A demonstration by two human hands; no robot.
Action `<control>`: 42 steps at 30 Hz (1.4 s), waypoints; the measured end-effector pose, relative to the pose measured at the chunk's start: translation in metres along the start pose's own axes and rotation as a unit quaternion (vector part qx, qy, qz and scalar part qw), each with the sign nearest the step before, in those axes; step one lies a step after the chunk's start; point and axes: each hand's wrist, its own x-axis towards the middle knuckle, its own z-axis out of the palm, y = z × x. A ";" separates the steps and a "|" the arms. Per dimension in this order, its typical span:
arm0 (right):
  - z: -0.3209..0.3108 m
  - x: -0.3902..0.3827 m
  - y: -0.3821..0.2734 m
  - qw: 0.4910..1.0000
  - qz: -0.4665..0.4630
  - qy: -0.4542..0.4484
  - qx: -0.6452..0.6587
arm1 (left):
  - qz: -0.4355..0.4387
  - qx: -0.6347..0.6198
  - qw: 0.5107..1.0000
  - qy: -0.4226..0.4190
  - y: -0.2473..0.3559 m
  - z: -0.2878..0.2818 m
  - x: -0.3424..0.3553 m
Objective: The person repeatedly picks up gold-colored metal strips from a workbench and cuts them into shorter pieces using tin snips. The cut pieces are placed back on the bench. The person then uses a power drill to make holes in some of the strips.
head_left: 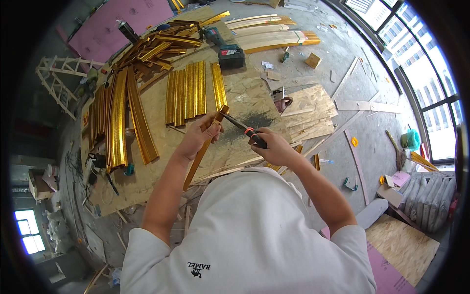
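Note:
Near the board's front edge, my left hand [205,133] is closed round a gold trim strip [198,161], whose upper end sticks out above my fingers. The strip's lower part slants down toward my body. In my right hand [276,147] is a file [237,123] with a black and red handle, its long dark blade pointing up and left. The blade's tip meets the strip's upper end; exact contact is too small to tell. Beyond my hands lie a row of gold strips [187,93] and a single gold strip [218,85]. Dark dust spots the board beside the file.
The wooden board [245,93] carries a cordless drill [225,49], a heap of gold offcuts [156,46] and long gold strips [117,122] at left. A circular-saw-like tool [281,100] sits by its right edge. Timber strips [274,36] and scraps litter the floor.

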 end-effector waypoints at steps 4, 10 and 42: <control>-0.004 -0.001 -0.003 0.999 -0.008 0.011 -0.029 | 0.007 0.004 1.000 0.006 -0.001 0.001 0.000; -0.007 -0.001 -0.011 1.000 -0.012 -0.009 -0.009 | 0.035 0.088 0.994 0.060 -0.001 0.005 -0.004; -0.006 -0.012 -0.056 0.882 -0.288 0.050 -0.369 | -0.057 -0.016 0.984 0.169 0.053 -0.038 0.081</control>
